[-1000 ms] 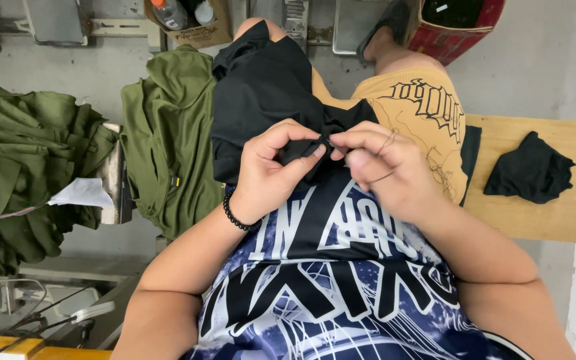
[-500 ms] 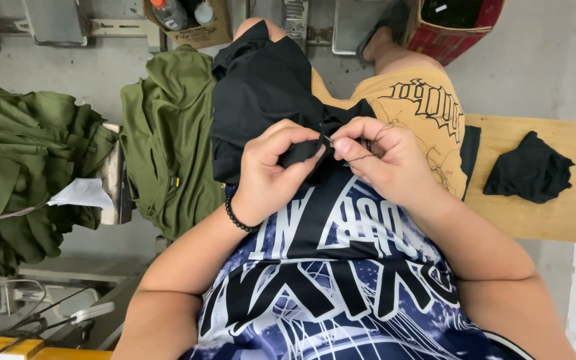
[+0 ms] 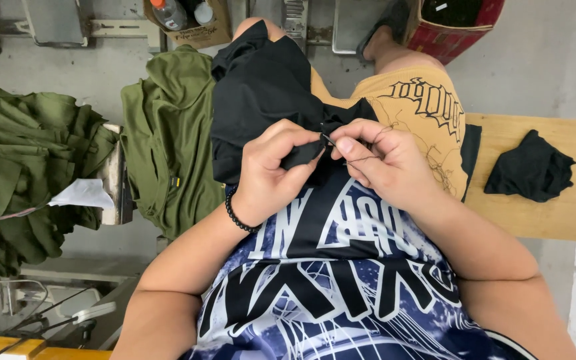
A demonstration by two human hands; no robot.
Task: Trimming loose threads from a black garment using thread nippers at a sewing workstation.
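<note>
The small tool (image 3: 328, 139) between pinching fingers (image 3: 351, 143) is too tiny to identify.

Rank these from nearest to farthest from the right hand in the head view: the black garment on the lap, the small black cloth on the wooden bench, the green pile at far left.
1. Black garment: pinched by the right hand, at centre on the lap.
2. Small black cloth: on the wooden bench, off to the person's right.
3. Green pile: far left edge, beyond the left hand.
</note>
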